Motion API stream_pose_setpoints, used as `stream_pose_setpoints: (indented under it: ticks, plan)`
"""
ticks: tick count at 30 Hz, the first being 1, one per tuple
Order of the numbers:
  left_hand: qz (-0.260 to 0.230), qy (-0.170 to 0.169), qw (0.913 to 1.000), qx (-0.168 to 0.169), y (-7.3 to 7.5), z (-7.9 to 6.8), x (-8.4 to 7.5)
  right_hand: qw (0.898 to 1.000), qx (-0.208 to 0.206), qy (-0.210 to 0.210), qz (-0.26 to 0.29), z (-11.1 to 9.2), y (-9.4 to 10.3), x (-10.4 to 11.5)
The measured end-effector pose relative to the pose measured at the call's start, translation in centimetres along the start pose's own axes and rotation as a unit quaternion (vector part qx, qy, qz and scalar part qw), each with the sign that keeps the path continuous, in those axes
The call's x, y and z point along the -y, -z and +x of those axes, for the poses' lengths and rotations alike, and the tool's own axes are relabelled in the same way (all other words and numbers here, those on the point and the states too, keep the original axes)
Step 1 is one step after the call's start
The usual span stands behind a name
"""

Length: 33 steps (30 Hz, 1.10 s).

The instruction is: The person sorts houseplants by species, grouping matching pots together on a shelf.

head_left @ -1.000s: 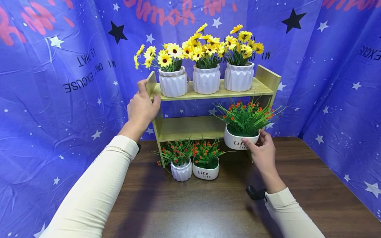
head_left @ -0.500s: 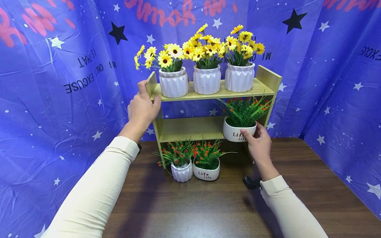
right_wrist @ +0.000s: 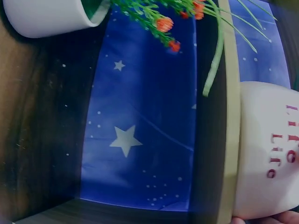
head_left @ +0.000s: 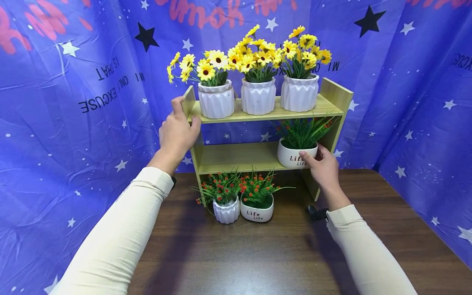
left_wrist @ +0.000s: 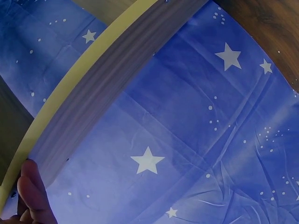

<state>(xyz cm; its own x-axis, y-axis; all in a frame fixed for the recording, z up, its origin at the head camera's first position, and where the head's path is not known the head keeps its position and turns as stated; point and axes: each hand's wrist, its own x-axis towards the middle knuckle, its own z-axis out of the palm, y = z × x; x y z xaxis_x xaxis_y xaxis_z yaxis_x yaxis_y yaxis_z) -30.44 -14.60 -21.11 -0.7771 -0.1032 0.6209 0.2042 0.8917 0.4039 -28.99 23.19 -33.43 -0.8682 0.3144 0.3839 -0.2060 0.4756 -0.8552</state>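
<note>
My right hand (head_left: 326,168) grips the right side of a white oval flower pot (head_left: 291,156) marked "Life", thumb on its front. Green grass and small orange-red flowers fill this pot, which stands upright at the right end of the middle shelf (head_left: 236,157). In the right wrist view the pot (right_wrist: 264,149) has its base right at the shelf's front edge (right_wrist: 230,140). My left hand (head_left: 178,133) holds the upper left side panel of the wooden rack (head_left: 189,100); in the left wrist view its fingers (left_wrist: 32,186) lie against the panel (left_wrist: 88,98).
Three white pots of yellow daisies (head_left: 258,96) line the top shelf. Below, on the brown table (head_left: 236,254), a ribbed white pot (head_left: 226,211) and another "Life" pot (head_left: 257,214) with red flowers stand side by side. A blue star-patterned curtain (head_left: 92,164) surrounds the table.
My right hand has raised the "Life" pot slightly and moved it inward to the middle shelf, its plant now under the top shelf. My left hand keeps its hold on the rack.
</note>
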Motion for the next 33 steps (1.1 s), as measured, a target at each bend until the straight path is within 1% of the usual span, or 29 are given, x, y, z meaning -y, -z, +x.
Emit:
stream_pose_setpoints:
  ticks: [5,8,11,15,21,25,28,31,33]
  plan:
    - [-0.001,0.006,1.0,0.001,0.0,0.0,-0.1,0.999,0.039,0.001,-0.002,0.8,0.3,0.4]
    - [-0.002,0.007,1.0,0.002,-0.1,0.0,-0.1,0.999,0.054,0.002,0.002,1.3,0.3,0.5]
    - [-0.002,0.006,1.0,0.002,-0.2,0.0,-0.1,0.998,0.059,0.005,0.002,1.8,0.3,0.4]
    - [-0.001,0.005,1.0,0.001,-0.3,0.0,-0.2,0.998,0.056,0.009,-0.005,2.3,0.3,0.2]
    - [0.008,-0.008,0.9999,-0.012,-0.4,0.2,-0.3,0.998,0.053,0.016,-0.007,2.4,0.1,0.1]
    - [0.011,-0.012,0.9998,-0.012,-0.3,0.2,-0.3,0.998,0.058,0.019,-0.004,1.9,0.2,0.2]
    - [0.014,-0.008,0.9998,-0.008,-0.3,0.2,-0.2,0.998,0.053,0.005,0.014,0.8,0.6,0.5]
    - [0.015,-0.005,0.9998,-0.006,-0.2,0.1,-0.1,0.998,0.035,-0.013,0.047,-0.7,0.9,0.8]
    - [0.017,-0.005,0.9998,-0.008,-0.2,0.1,0.0,0.997,0.011,-0.019,0.075,-1.8,1.0,0.8]
